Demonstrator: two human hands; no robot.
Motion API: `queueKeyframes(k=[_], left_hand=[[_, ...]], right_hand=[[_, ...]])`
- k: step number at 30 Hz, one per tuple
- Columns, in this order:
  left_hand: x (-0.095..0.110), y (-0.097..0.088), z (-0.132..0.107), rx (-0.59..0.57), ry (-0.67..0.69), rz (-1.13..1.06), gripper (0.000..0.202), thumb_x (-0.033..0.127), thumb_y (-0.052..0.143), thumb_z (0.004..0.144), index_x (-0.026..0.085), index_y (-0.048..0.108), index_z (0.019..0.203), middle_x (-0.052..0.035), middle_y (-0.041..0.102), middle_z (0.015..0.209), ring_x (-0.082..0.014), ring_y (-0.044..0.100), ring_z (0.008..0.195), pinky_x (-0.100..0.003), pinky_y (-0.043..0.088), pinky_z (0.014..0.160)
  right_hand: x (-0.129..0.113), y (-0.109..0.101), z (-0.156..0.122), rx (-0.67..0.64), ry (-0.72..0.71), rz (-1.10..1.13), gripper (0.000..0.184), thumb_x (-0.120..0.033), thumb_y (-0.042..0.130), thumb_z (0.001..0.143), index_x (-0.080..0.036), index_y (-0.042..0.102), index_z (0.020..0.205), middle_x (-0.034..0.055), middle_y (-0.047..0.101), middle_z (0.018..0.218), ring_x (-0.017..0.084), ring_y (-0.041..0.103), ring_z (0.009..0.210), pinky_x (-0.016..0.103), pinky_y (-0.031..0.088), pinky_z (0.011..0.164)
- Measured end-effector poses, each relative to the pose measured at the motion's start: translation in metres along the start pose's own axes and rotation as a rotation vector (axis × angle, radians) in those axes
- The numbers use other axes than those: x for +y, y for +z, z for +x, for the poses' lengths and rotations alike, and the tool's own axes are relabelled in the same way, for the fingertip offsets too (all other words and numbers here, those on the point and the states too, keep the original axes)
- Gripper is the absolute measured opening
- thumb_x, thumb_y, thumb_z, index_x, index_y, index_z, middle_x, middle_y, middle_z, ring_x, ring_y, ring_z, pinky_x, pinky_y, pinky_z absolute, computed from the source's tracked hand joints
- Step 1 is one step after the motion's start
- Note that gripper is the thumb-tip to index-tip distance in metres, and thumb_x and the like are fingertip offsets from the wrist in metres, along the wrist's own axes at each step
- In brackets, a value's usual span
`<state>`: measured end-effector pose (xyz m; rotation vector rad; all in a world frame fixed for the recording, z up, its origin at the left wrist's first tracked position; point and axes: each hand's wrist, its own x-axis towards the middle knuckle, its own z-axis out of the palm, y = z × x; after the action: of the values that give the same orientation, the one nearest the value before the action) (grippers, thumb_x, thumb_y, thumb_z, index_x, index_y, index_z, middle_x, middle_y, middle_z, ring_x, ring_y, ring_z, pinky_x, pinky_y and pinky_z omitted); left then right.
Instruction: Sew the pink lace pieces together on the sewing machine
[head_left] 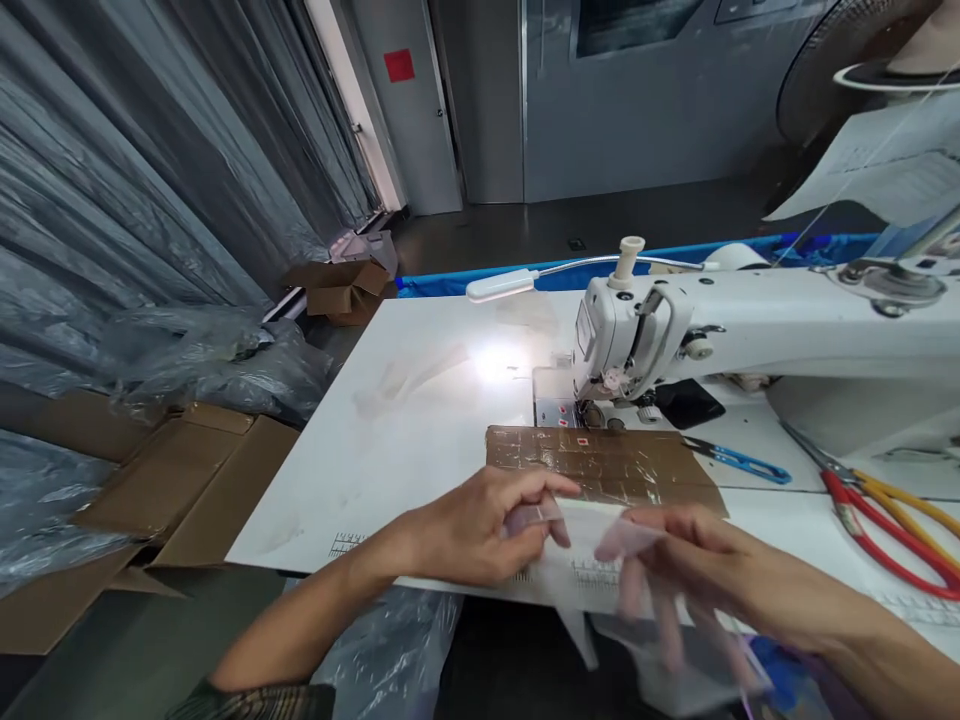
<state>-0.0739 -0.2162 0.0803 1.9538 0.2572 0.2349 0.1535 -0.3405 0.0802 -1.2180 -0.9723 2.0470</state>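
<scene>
Between my hands, at the front edge of the sewing table, is a piece of sheer white fabric point(574, 560), thin and blurred, hanging down toward my lap. My left hand point(480, 525) pinches its left side between thumb and fingers. On the other side my right hand point(694, 555) holds the fabric near thumb and index finger, its lower fingers smeared by motion. Just beyond the hands lies a brown taped board point(600, 465) in front of the sewing machine point(637, 340). The needle area is partly hidden by the machine head.
Blue thread snips point(739, 460) and scissors with red and orange handles point(892, 530) lie on the right. A lit lamp point(501, 286) shines on the white tabletop point(397, 430). Cardboard boxes point(180, 480) and clear plastic sheeting stand on the floor to the left.
</scene>
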Motion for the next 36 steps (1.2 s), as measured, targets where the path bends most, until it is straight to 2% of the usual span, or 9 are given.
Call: queueKeyframes(k=[4, 7, 12, 17, 19, 22, 26, 31, 36], left_hand=[[0.000, -0.008, -0.008, 0.013, -0.033, -0.087, 0.039, 0.016, 0.045, 0.092, 0.019, 0.048, 0.131, -0.0073, 0.072, 0.100, -0.0116, 0.068, 0.066, -0.019, 0.050, 0.051], [-0.022, -0.018, 0.007, 0.180, -0.099, 0.068, 0.036, 0.026, 0.054, 0.090, 0.020, 0.053, 0.126, -0.0094, 0.067, 0.108, -0.0139, 0.067, 0.072, -0.022, 0.053, 0.054], [-0.056, -0.023, 0.039, 0.058, -0.285, -0.069, 0.026, 0.040, 0.058, 0.090, 0.016, 0.057, 0.101, -0.0042, 0.068, 0.078, -0.0164, 0.067, 0.064, -0.027, 0.054, 0.055], [-0.066, -0.035, 0.056, 0.088, -0.285, 0.116, 0.036, 0.048, 0.055, 0.090, 0.016, 0.059, 0.074, -0.0021, 0.062, 0.065, -0.0148, 0.059, 0.056, -0.026, 0.046, 0.052], [-0.072, -0.040, 0.059, 0.156, -0.220, 0.228, 0.034, 0.046, 0.058, 0.088, 0.016, 0.062, 0.072, -0.0025, 0.062, 0.068, -0.0152, 0.059, 0.063, -0.026, 0.046, 0.057], [-0.083, -0.043, 0.061, 0.205, -0.195, 0.131, 0.028, 0.041, 0.061, 0.087, 0.017, 0.065, 0.099, -0.0038, 0.067, 0.084, -0.0142, 0.061, 0.069, -0.027, 0.048, 0.065], [-0.092, -0.037, 0.063, 0.239, -0.203, 0.040, 0.054, 0.042, 0.075, 0.076, 0.019, 0.058, 0.122, -0.0067, 0.067, 0.104, -0.0125, 0.061, 0.072, -0.025, 0.049, 0.061], [-0.097, -0.027, 0.066, 0.379, -0.210, -0.028, 0.040, 0.041, 0.076, 0.076, 0.019, 0.064, 0.108, -0.0020, 0.069, 0.087, -0.0103, 0.061, 0.061, -0.024, 0.051, 0.058], [-0.099, -0.024, 0.068, 0.600, -0.261, -0.405, 0.030, 0.034, 0.077, 0.076, 0.014, 0.067, 0.095, -0.0022, 0.069, 0.078, -0.0114, 0.065, 0.063, -0.026, 0.057, 0.062]], right_hand=[[0.006, -0.014, -0.008, -0.073, 0.038, -0.007, 0.049, -0.062, 0.051, 0.091, -0.018, 0.061, 0.112, 0.0114, 0.073, 0.086, 0.016, 0.070, 0.057, 0.016, 0.044, 0.039], [0.001, -0.038, 0.004, 0.065, -0.010, -0.348, 0.041, -0.054, 0.050, 0.094, -0.017, 0.063, 0.105, 0.0091, 0.074, 0.084, 0.018, 0.071, 0.068, 0.024, 0.052, 0.054], [-0.015, -0.067, 0.029, 0.426, -0.111, -1.037, 0.029, -0.046, 0.061, 0.086, -0.020, 0.065, 0.095, 0.0014, 0.067, 0.069, 0.018, 0.060, 0.059, 0.026, 0.043, 0.050], [-0.021, -0.064, 0.052, 0.570, -0.208, -1.247, 0.032, -0.042, 0.058, 0.087, -0.019, 0.063, 0.109, 0.0043, 0.069, 0.081, 0.021, 0.064, 0.070, 0.029, 0.046, 0.061], [-0.021, -0.065, 0.057, 0.581, -0.183, -1.234, 0.028, -0.037, 0.051, 0.091, -0.020, 0.063, 0.109, 0.0041, 0.069, 0.080, 0.021, 0.064, 0.070, 0.029, 0.044, 0.061], [-0.025, -0.071, 0.060, 0.585, -0.125, -1.105, 0.026, -0.031, 0.048, 0.091, -0.021, 0.064, 0.110, 0.0033, 0.072, 0.085, 0.020, 0.065, 0.076, 0.029, 0.045, 0.064], [-0.028, -0.078, 0.062, 0.591, -0.072, -0.965, 0.025, -0.026, 0.050, 0.090, -0.023, 0.065, 0.110, 0.0019, 0.072, 0.090, 0.019, 0.065, 0.081, 0.028, 0.046, 0.069], [-0.019, -0.084, 0.065, 0.592, -0.137, -0.790, 0.027, -0.039, 0.063, 0.085, -0.020, 0.066, 0.103, 0.0015, 0.067, 0.081, 0.017, 0.062, 0.076, 0.027, 0.047, 0.067], [-0.009, -0.097, 0.063, 0.582, -0.212, -0.495, 0.041, -0.048, 0.075, 0.073, -0.018, 0.068, 0.101, 0.0037, 0.068, 0.083, 0.018, 0.064, 0.077, 0.031, 0.053, 0.070]])
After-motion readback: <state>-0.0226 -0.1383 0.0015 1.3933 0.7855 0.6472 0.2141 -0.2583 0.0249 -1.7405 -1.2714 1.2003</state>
